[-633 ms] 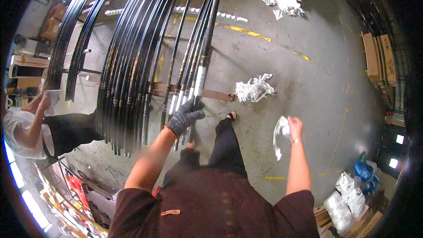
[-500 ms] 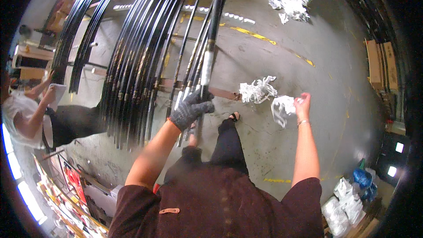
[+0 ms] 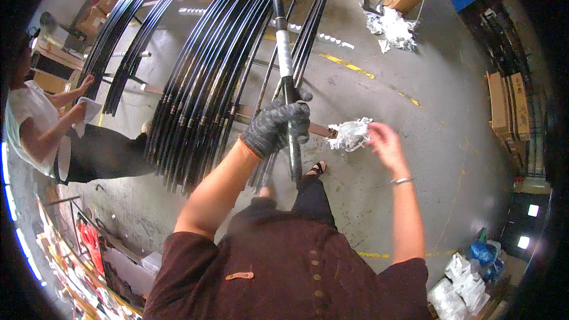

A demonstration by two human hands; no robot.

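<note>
Head view shows my gloved left hand [image 3: 277, 125] wrapped tight around a long black rod [image 3: 287, 83], which stands nearly upright before me. My bare right hand [image 3: 385, 142] pinches a crumpled white wrapping [image 3: 351, 134] just beside it. Further left, black rods [image 3: 201, 83] lie in a bundle on the concrete floor [image 3: 415, 71].

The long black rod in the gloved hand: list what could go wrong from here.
1. The left hand grips the long rod near its lower end alone, so its far end might swing into the rack of black rods.
2. The right hand touches crumpled white wrapping; more wrapping litters the floor, a possible slip.
</note>
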